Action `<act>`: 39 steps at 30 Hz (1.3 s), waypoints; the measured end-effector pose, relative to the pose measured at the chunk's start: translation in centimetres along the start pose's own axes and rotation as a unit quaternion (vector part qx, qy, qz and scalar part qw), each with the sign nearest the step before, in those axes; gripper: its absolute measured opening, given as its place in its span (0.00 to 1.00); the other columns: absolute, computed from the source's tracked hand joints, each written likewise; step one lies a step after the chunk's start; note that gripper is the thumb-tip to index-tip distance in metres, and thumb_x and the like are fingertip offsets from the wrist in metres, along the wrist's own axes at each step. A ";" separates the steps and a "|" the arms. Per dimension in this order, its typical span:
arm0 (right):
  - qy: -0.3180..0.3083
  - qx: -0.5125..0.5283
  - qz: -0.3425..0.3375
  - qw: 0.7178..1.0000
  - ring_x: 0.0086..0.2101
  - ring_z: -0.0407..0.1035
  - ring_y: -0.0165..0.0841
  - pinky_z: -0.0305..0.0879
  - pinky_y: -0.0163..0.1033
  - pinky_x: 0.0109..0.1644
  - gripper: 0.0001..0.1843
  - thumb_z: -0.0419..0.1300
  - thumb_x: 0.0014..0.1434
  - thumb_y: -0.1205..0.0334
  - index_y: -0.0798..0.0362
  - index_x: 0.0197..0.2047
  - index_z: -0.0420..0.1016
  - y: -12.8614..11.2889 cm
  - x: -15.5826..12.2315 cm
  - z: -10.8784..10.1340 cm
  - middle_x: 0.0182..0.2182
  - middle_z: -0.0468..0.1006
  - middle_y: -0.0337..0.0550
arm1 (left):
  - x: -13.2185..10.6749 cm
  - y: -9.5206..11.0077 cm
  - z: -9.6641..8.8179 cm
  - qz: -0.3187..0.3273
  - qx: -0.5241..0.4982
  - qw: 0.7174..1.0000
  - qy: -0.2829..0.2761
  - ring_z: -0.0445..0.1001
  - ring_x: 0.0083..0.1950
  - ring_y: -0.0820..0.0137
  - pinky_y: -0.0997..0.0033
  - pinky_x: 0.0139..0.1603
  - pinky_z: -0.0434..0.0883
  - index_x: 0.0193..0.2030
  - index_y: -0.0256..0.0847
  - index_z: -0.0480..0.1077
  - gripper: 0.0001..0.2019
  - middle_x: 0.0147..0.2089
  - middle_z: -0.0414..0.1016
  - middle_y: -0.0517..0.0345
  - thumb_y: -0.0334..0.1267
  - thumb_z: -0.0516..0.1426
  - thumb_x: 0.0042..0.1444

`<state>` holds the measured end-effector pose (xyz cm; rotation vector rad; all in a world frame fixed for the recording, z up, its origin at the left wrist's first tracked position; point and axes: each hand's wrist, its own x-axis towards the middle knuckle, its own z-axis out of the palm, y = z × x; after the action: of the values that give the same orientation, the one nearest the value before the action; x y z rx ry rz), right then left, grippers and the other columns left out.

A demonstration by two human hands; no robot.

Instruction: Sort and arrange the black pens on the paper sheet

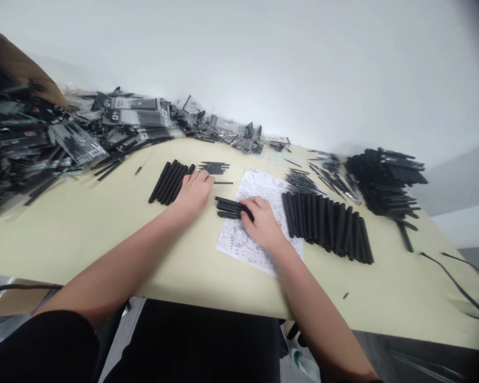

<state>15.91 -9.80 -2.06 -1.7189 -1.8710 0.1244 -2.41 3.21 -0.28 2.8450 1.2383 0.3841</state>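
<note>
Our right hand (263, 221) holds slim matte-black cylindrical rods (228, 208) pointing left; our left hand (197, 190) is far-left of them, grip unclear.

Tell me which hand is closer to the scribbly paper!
Right. The right hand is over the scribbly paper; the left hand is off to its left, beside some black rods.
</note>
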 end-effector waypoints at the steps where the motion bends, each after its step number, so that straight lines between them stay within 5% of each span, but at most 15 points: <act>1: -0.002 0.001 0.002 1.000 0.47 0.66 0.45 0.63 0.53 0.55 0.16 0.52 0.63 0.66 0.55 0.51 0.73 0.0 0.0 0.0 0.45 0.74 0.52 | 0.0 0.2 -0.2 -0.003 -0.011 1.000 0.005 0.69 0.55 0.52 0.52 0.50 0.63 0.52 0.35 0.71 0.20 0.52 0.72 0.41 0.21 0.44 0.59; 17: -0.002 -0.016 0.036 0.999 0.45 0.69 0.44 0.61 0.52 0.52 0.11 0.49 0.64 0.67 0.50 0.46 0.69 -0.8 0.2 -0.5 0.43 0.78 0.47 | -0.7 1.7 -0.2 0.118 -0.152 0.981 0.024 0.70 0.51 0.57 0.55 0.52 0.62 0.49 0.36 0.69 0.15 0.48 0.74 0.46 0.28 0.45 0.62; 26: 0.028 0.030 0.020 0.999 0.45 0.72 0.44 0.66 0.54 0.53 0.25 0.49 0.65 0.65 0.49 0.65 0.59 -0.8 0.3 -0.6 0.46 0.80 0.47 | -0.6 1.4 0.0 0.187 -0.133 0.972 0.046 0.70 0.49 0.60 0.60 0.50 0.61 0.51 0.38 0.70 0.15 0.47 0.75 0.48 0.28 0.46 0.63; 39: 0.093 0.043 -0.008 0.995 0.43 0.74 0.40 0.70 0.48 0.50 0.13 0.51 0.67 0.62 0.49 0.52 0.71 -0.5 0.4 -0.7 0.44 0.80 0.47 | -0.6 1.0 0.1 0.215 -0.147 0.963 0.063 0.70 0.54 0.61 0.61 0.55 0.60 0.54 0.40 0.68 0.16 0.51 0.76 0.48 0.46 0.52 0.66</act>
<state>15.80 -9.75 -1.13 -1.5995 -1.7193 0.0366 -2.05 2.14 -0.40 2.8342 0.5009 0.7014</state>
